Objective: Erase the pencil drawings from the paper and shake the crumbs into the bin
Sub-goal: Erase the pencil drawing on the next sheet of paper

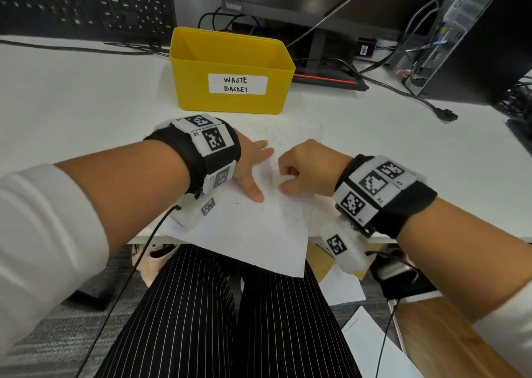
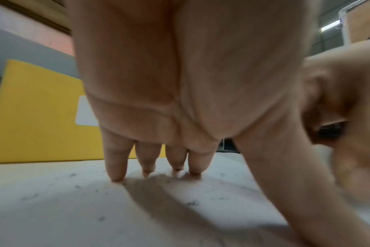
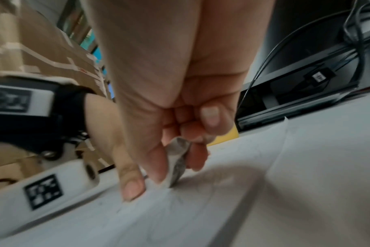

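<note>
A white sheet of paper (image 1: pixel 253 233) lies on the desk, its near corner hanging over the front edge. Faint pencil lines and dark eraser crumbs (image 2: pixel 192 203) dot it. My left hand (image 1: pixel 250 164) lies flat with straight fingers (image 2: pixel 116 165) pressing the sheet down. My right hand (image 1: pixel 302 167) is curled and pinches a grey-smudged white eraser (image 3: pixel 177 160), whose edge touches the paper just beside the left thumb (image 3: pixel 131 182). The yellow bin (image 1: pixel 230 69), labelled "WASTE BASKET", stands right behind the paper.
Behind the bin are a monitor stand (image 1: pixel 319 49) and loose cables (image 1: pixel 403 92). A black computer tower (image 1: pixel 475 38) stands at the right, a keyboard (image 1: pixel 83 3) at the back left. Below the desk edge are the person's striped trousers (image 1: pixel 230 320).
</note>
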A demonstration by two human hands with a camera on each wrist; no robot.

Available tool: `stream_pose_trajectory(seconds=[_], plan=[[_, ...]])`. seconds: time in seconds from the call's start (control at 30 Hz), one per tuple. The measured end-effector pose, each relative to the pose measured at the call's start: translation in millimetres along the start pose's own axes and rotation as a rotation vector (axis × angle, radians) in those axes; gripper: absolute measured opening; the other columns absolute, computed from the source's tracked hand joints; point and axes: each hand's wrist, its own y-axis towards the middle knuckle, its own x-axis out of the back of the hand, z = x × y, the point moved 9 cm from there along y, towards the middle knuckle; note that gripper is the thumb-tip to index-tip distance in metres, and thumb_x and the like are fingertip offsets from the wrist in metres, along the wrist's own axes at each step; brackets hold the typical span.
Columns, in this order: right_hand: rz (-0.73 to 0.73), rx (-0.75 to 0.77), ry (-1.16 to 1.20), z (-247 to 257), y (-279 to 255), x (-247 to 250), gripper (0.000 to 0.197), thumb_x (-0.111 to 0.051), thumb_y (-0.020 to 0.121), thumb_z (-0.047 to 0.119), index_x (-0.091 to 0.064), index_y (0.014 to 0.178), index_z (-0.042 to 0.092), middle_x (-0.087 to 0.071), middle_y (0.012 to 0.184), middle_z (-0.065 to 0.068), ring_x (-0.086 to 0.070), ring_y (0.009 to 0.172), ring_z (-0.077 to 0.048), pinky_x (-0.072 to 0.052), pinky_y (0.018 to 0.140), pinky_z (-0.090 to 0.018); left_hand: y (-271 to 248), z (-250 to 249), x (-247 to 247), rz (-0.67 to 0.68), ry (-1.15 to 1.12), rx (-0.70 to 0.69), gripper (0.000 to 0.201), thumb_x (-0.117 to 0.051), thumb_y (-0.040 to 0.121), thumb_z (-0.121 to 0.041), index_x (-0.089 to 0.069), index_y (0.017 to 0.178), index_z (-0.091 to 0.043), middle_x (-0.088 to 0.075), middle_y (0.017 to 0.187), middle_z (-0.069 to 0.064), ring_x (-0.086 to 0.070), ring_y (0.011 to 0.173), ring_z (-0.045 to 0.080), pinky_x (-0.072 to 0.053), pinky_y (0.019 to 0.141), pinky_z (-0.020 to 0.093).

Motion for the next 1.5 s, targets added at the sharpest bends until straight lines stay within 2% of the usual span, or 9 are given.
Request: stream_pose_trajectory(seconds=[0.17,0.3,0.4,0.63,0.8,0.97,1.17,1.37,1.5], plan=[[-0.033,-0.079,0.232,-19.4,-13.8,5.3,0.013,-0.063,0.086,0.023,-0.066,0.093,0.012,-0.053,0.068,0.009,-0.047,0.057,-0.002,-0.041,0.06,-0.005,-8.7,-3.7,0.9,0.002,-0.001,-0.023,0.099,-0.054,0.084,-0.058,0.012,0.15,-0.024,0.016,0.157,0.002,-0.003,0.146,0.023,-0.01,0.116,0.037],[-0.142,-0.22,0.516,-55.5,-12.5,9.5,0.018,-0.063,0.087,0.022,-0.066,0.098,0.008,-0.069,0.087,-0.012,-0.064,0.077,-0.023,-0.054,0.087,-0.038,-14.1,-4.6,-4.8,0.001,0.03,-0.033,0.089,-0.046,0.087,-0.06,0.01,0.15,-0.028,0.014,0.158,0.004,-0.003,0.146,0.029,-0.011,0.115,0.043],[-0.124,-0.22,0.494,-54.9,-10.7,-1.0,0.02,-0.063,0.087,0.024,-0.065,0.101,0.01,-0.066,0.09,-0.006,-0.061,0.085,-0.019,-0.05,0.092,-0.035,-15.4,-7.4,-7.6,-0.034,-0.025,-0.062,0.086,-0.042,0.089,-0.059,0.008,0.15,-0.025,0.017,0.157,-0.001,0.006,0.146,0.025,-0.007,0.117,0.045],[-0.113,-0.146,0.32,-42.1,-14.9,1.4,0.024,-0.067,0.083,0.028,-0.07,0.101,0.013,-0.062,0.089,0.003,-0.052,0.08,-0.007,-0.038,0.063,-0.005,-9.0,-16.5,-14.1,-0.003,-0.022,-0.085,0.101,-0.049,0.08,-0.068,0.016,0.148,-0.031,0.019,0.157,-0.003,0.01,0.145,0.029,-0.004,0.115,0.051],[-0.123,-0.116,0.082,-30.5,-7.4,9.5,0.024,-0.06,0.087,0.028,-0.069,0.098,0.008,-0.064,0.088,-0.004,-0.049,0.08,-0.012,-0.035,0.063,-0.021,-12.6,-18.2,-14.1,0.01,-0.015,-0.083,0.102,-0.052,0.079,-0.067,0.018,0.146,-0.035,0.021,0.156,-0.002,0.012,0.145,0.032,-0.003,0.114,0.053],[-0.063,0.002,-0.061,-4.0,-11.7,-0.7,0.014,-0.057,0.086,0.02,-0.051,0.077,0.011,-0.051,0.075,-0.004,-0.044,0.073,-0.019,-0.029,0.056,-0.024,-10.8,-17.5,-15.1,0.022,-0.004,-0.075,0.103,-0.053,0.077,-0.068,0.019,0.145,-0.038,0.022,0.156,-0.001,0.011,0.145,0.033,-0.003,0.115,0.052],[-0.029,-0.013,0.017,-11.1,-6.7,4.9,0.021,-0.058,0.087,0.023,-0.066,0.091,0.004,-0.053,0.076,0.0,-0.047,0.074,-0.015,-0.028,0.055,-0.009,-11.9,-16.8,-14.8,0.02,-0.006,-0.063,0.103,-0.052,0.078,-0.068,0.019,0.145,-0.037,0.023,0.156,-0.003,0.011,0.145,0.031,-0.004,0.115,0.051],[0.023,0.024,-0.125,1.7,-5.0,-2.9,0.029,-0.056,0.086,0.021,-0.042,0.062,0.015,-0.042,0.061,0.003,-0.043,0.067,-0.018,-0.028,0.052,-0.02,-11.5,-17.2,-14.6,0.023,0.008,-0.054,0.101,-0.052,0.078,-0.068,0.017,0.145,-0.039,0.023,0.155,-0.002,0.01,0.145,0.032,-0.005,0.115,0.051],[0.072,0.071,-0.051,8.8,-10.4,-7.6,0.024,-0.059,0.086,0.023,-0.047,0.067,0.017,-0.039,0.059,0.011,-0.042,0.061,-0.012,-0.026,0.053,-0.01,-9.9,-15.7,-15.5,0.027,0.008,-0.057,0.101,-0.053,0.076,-0.07,0.015,0.145,-0.041,0.023,0.155,-0.001,0.011,0.145,0.033,-0.004,0.115,0.052]])
